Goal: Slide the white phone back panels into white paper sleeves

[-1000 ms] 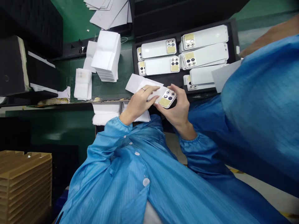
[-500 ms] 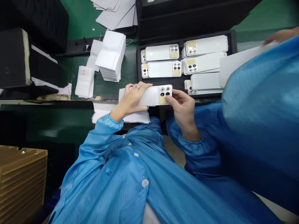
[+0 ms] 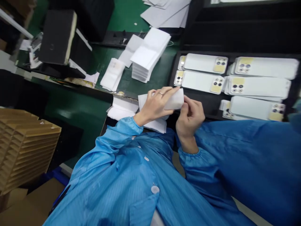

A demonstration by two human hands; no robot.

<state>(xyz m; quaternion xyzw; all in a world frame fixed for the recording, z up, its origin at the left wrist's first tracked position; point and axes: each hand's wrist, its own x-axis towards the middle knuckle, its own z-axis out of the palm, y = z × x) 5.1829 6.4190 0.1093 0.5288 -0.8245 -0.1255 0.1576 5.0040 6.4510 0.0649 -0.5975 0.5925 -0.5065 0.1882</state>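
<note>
My left hand [image 3: 156, 103], with a ring on one finger, is wrapped over a white paper-like sleeve [image 3: 176, 101] just off the table's front edge. My right hand [image 3: 190, 117] pinches at the sleeve's right end, thumb against curled fingers. No camera cutouts show on the held piece; whatever lies inside the sleeve is covered. Below my left hand sits a pile of white sleeves [image 3: 123, 107]. To the right, a black tray [image 3: 204, 105] holds rows of white phone back covers [image 3: 199, 81] with camera rings and yellow film patches.
A tall stack of white sleeves [image 3: 150, 50] stands on the green table, beside a low pile of filled-looking sleeves [image 3: 113, 73]. Black foam blocks [image 3: 57, 36] stand at the left. A brown slotted cardboard rack [image 3: 28, 144] is lower left. A co-worker's blue sleeve [image 3: 256, 150] crowds the right side.
The phone back cover's camera end, bare half a second ago, is now hidden by the white sleeve. The view has swung left, and the co-worker's arm has moved off the tray.
</note>
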